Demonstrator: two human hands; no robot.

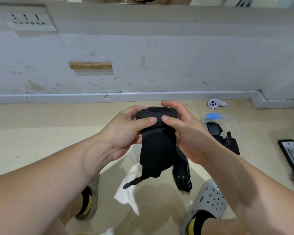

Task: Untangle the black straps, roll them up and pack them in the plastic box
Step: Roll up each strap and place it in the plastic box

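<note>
gripping black strap (pixel 157 126) | left hand (pixel 126 133), right hand (pixel 188 133) (thumbs on top)

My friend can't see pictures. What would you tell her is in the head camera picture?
The left hand and right hand grip a partly rolled black strap above a beige floor, its loose end hanging down. On the floor to the right sits a clear plastic box with other black straps already inside.

Left hand (pixel 126 131) and right hand (pixel 185 131) grip half-rolled black strap (pixel 157 133), tail hanging; clear plastic box (pixel 234 122) on floor (pixel 41 133) holds rolled straps (pixel 214 129).
</note>
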